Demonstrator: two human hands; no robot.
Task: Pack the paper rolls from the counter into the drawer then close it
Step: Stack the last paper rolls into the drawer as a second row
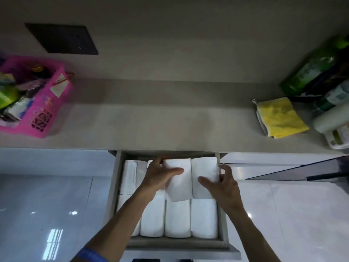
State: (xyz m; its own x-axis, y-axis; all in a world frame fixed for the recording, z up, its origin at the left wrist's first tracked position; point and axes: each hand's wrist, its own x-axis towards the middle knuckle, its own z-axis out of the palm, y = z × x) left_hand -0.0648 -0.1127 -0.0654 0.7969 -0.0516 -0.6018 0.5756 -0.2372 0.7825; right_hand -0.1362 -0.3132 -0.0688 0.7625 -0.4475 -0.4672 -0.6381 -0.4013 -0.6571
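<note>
Below the table [170,118], the drawer [223,239] stands pulled open, packed with white paper rolls [177,218] in two rows. Both hands reach into the far row. The left hand [160,176] grips a roll [179,186] that sits tilted above its neighbours, thumb lying across its top and fingers curled around its left side. The right hand [222,183] holds the rightmost far roll [204,173], thumb on top, fingers bent over its right edge against the drawer wall. A pink basket [47,103] and a yellow cloth [279,118] lie on the table, well apart
</note>
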